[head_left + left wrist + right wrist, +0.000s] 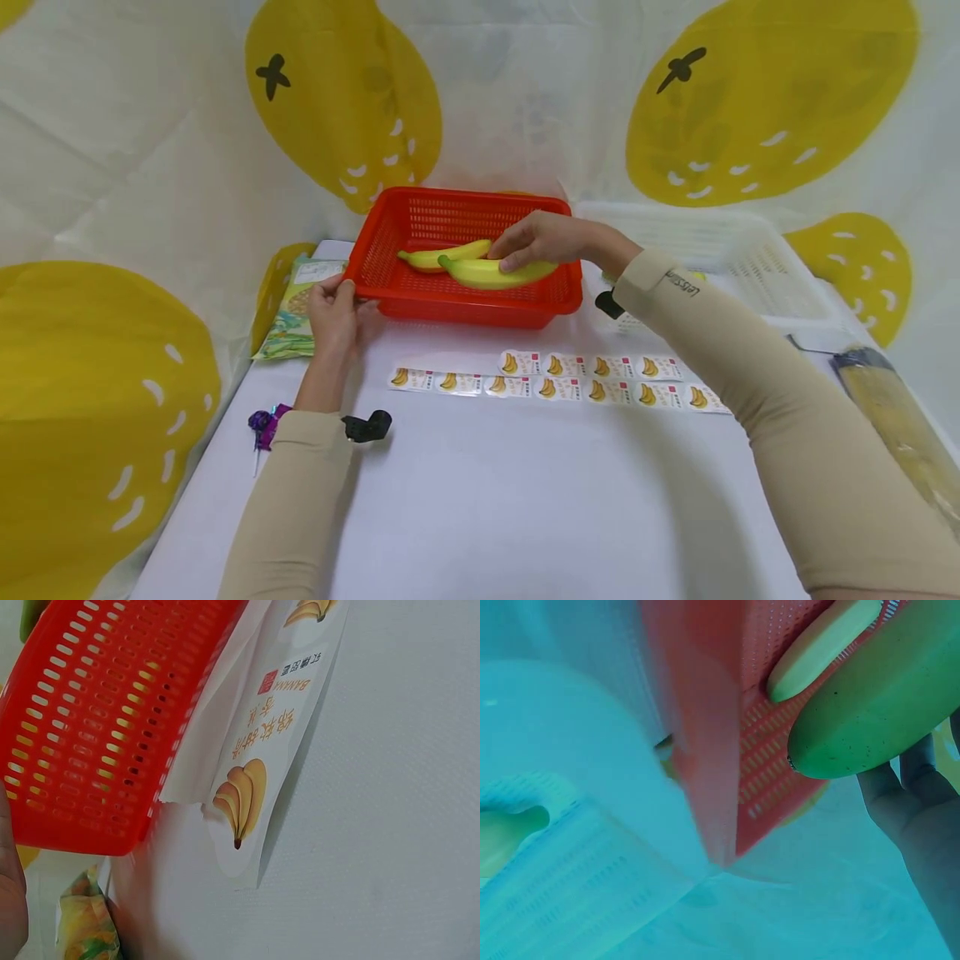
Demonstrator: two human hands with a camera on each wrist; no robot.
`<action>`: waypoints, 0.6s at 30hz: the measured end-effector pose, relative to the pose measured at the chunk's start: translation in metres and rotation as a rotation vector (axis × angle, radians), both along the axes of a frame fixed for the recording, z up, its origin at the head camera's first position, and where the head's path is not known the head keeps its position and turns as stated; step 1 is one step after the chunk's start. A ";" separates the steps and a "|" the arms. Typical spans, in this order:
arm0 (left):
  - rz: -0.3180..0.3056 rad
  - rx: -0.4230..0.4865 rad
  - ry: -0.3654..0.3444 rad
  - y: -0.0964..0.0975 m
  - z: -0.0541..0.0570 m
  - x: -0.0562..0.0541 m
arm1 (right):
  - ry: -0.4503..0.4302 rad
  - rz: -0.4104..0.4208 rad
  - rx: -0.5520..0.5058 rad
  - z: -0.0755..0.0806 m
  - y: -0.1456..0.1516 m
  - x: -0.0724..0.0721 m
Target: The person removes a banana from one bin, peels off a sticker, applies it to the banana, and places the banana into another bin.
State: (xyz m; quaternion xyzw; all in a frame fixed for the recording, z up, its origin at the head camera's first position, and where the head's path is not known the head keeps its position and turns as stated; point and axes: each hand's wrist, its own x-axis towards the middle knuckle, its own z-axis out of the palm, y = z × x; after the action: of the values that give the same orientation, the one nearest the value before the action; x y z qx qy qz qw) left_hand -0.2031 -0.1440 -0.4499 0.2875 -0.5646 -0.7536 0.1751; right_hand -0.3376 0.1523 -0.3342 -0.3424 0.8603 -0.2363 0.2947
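My right hand (546,237) holds a yellow banana (487,273) from above, over the red plastic basket (465,310). In the right wrist view that banana (877,712) is large, with fingers along its side. Behind it, a second banana (435,260) lies inside the basket, and its end is hidden by the held one. At the basket's front left corner my left hand (333,315) grips the rim. Only a sliver of this hand (10,900) shows in the left wrist view, beside the red wall (112,712).
Right of the red basket stands a white basket (806,312) with a banana (510,836) in it. Strips of banana stickers (547,388) lie in front. A green and yellow packet (296,312), a purple-wrapped lollipop (261,421) and a brown wrapped package (892,417) lie at the sides.
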 end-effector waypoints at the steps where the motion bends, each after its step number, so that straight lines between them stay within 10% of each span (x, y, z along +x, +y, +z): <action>1: 0.000 0.004 0.004 0.000 0.000 0.000 | 0.003 0.003 -0.007 0.000 0.003 0.002; 18: -0.016 0.030 0.020 0.000 0.004 0.003 | -0.008 0.064 -0.105 0.002 0.047 0.048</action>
State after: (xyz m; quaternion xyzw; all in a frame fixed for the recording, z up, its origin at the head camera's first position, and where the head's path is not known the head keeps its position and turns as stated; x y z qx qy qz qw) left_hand -0.2006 -0.1437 -0.4463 0.2777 -0.5538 -0.7663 0.1703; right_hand -0.2900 0.1996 -0.3318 -0.3836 0.8343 -0.2728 0.2870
